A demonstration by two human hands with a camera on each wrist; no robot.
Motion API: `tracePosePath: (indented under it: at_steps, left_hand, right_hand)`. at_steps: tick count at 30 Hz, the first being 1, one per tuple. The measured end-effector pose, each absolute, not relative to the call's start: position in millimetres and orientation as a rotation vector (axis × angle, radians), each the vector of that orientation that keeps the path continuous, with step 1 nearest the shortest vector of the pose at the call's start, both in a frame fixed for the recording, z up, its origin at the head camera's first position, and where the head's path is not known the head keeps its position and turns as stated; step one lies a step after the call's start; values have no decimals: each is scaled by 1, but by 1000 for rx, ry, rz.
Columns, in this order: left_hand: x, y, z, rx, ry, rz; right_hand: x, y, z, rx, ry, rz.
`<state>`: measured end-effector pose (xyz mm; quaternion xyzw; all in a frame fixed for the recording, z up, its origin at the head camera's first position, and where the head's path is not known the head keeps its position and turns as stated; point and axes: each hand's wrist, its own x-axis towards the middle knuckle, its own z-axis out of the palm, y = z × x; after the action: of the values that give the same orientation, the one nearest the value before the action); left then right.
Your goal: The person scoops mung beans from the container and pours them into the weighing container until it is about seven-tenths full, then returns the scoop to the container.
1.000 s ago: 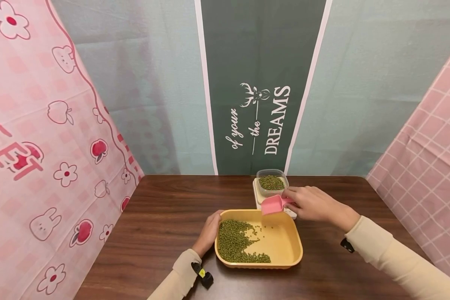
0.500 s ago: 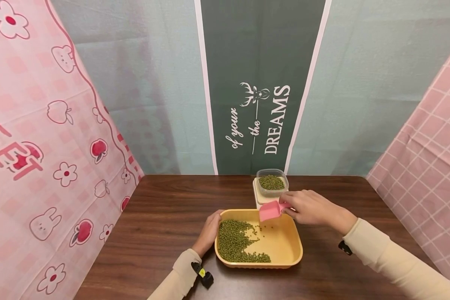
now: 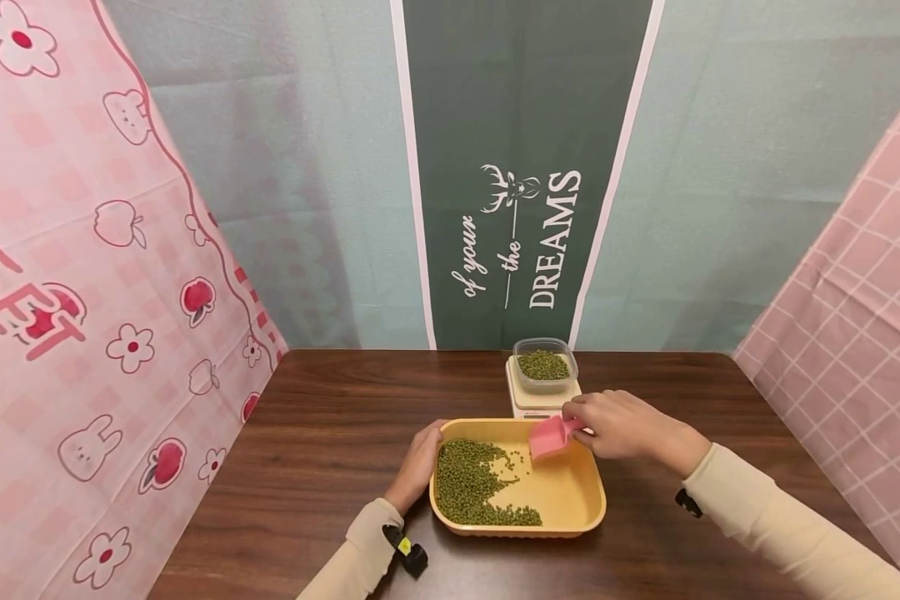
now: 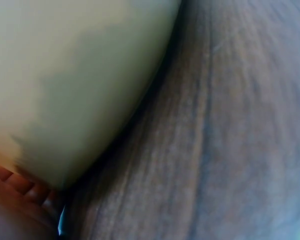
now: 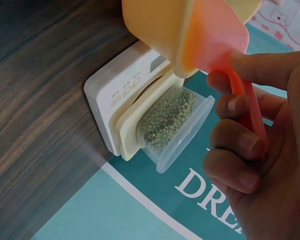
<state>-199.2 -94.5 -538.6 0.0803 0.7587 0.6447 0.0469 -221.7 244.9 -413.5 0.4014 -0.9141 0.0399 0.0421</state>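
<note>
My right hand (image 3: 618,423) grips the handle of a pink scoop (image 3: 551,437), with the thumb and curled fingers round it in the right wrist view. The scoop is tilted over the back right part of a yellow tub (image 3: 570,492), and no beans show in it. Green mung beans (image 3: 468,483) are heaped along the tub's left side and front, with a few scattered toward the middle. My left hand (image 3: 418,460) holds the tub at its left side, fingers round the back left corner. Its thumb cannot be made out.
Behind the tub stands a white kitchen scale (image 5: 107,95), bearing a clear plastic container (image 3: 543,387) of mung beans. The brown wooden table (image 3: 330,467) ends at a printed cloth backdrop (image 3: 495,100). Pink patterned cloths hang at both sides.
My right hand has brought the scoop down and toward me, from the tub's back rim beside the scale to inside the tub. The scale's front display now shows. My left hand and the tub stay put.
</note>
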Motion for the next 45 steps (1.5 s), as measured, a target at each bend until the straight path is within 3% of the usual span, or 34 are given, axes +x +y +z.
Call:
tracePosePath:
  at_steps: [45]
  left_hand:
    - [-196, -94, -535, 258, 2352, 1955]
  right_hand:
    - [-221, 222, -426, 1254, -2737, 16]
